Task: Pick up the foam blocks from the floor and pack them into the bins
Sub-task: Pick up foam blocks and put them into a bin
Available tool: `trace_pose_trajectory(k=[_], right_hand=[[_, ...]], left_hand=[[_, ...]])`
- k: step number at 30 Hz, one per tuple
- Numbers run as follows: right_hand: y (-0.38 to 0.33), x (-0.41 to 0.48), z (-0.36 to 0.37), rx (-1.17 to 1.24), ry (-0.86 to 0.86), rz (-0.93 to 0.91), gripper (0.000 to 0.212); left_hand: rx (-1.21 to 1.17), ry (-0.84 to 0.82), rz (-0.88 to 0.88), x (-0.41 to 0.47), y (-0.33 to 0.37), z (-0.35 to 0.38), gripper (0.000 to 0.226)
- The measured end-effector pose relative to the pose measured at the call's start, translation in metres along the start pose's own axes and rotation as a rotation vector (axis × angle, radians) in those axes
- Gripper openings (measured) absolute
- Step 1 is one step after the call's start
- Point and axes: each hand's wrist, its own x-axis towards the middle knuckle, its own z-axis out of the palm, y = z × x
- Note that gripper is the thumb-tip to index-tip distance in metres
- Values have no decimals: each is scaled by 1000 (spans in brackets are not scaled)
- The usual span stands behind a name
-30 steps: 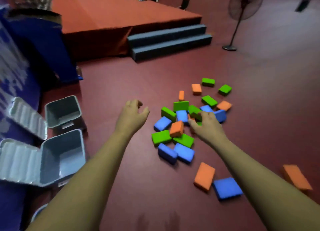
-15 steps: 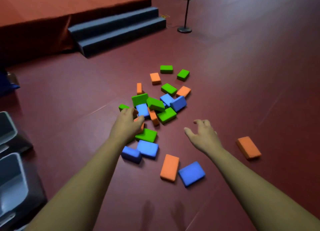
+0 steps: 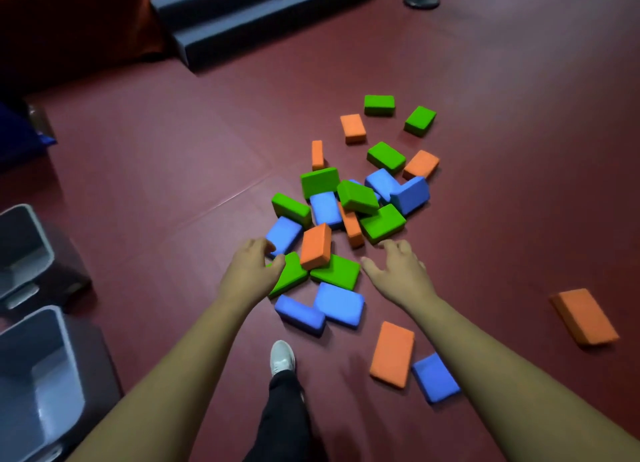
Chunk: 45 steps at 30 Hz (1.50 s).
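a dark red floor with faint seams carries a heap of green, blue and orange foam blocks, with strays scattered around it. two grey bins sit at the left edge. dark steps and a fan base stand beyond. the left hand curls against a green block, and i cannot tell whether it grips. the right hand is spread wide, holding nothing.

A hall or event room: a wide dark red floor with seam lines runs up to a raised stage draped in red cloth, two dark grey steps lead onto it, and the round black base of a stand sits at the floor's far edge
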Motion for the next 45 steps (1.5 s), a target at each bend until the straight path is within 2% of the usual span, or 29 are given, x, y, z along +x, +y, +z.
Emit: trace_pose_trajectory(k=[5, 9, 13, 17, 23, 28, 33, 35, 37, 39, 41, 43, 45], right_hand=[[-61, 108, 44, 4, -69, 79, 51], [-66, 180, 71, -11, -80, 165, 51], [-39, 249, 119, -21, -98, 235, 51], [8, 323, 206, 32, -132, 292, 49], [82, 434, 385, 166, -198, 303, 51], [131, 513, 517, 242, -228, 366, 54], [162, 554, 595, 363, -249, 507, 79], [169, 561, 613, 422, -244, 507, 75], [173, 565, 618, 561, -206, 512, 64], [175, 559, 604, 770, -210, 540, 41], [180, 543, 585, 1039, -320, 592, 20], [188, 523, 568, 1182, -499, 638, 14], [198, 512, 558, 1208, -558, 666, 16]], left_hand=[[40, -111, -22, 133, -58, -4, 20], [54, -210, -15, 226, -78, 30, 20], [30, -287, -40, 305, -99, 107, 16], [18, -367, -90, 366, -148, 220, 17], [-2, -417, -241, 423, -249, 397, 21], [-46, -461, -432, 445, -317, 518, 49], [-139, -527, -533, 446, -356, 590, 75], [-151, -455, -526, 442, -369, 602, 77], [-177, -373, -522, 440, -375, 603, 61], [-272, -314, -585, 438, -375, 593, 54], [-595, -309, -718, 435, -366, 576, 56], [-932, -392, -872, 432, -353, 560, 36], [-1018, -421, -926, 428, -344, 549, 23]])
